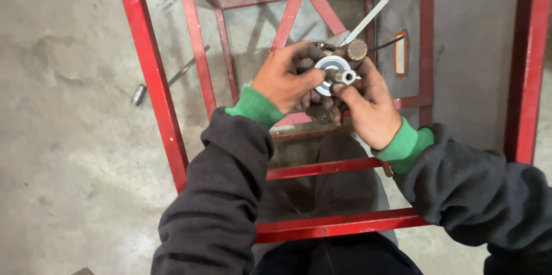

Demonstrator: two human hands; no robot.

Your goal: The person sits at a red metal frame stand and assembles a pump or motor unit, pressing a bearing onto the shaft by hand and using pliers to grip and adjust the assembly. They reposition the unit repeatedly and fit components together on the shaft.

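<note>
My left hand [287,76] is wrapped around a small round metal part [332,71], a silver disc with a short shaft sticking out of its middle. My right hand [368,105] pinches the shaft end from the right. A knurled cylindrical piece [356,49] and a flat silver strip [368,19] stick up behind the part, and a thin black wire [386,44] runs off to the right. Both sleeves are dark with green cuffs. Whatever lies under my fingers is hidden.
A red steel frame [152,73] of welded bars surrounds my arms and legs over a grey concrete floor. A metal tool with a long handle [167,79] lies on the floor at left. A small orange-rimmed object [401,53] lies on the floor at right.
</note>
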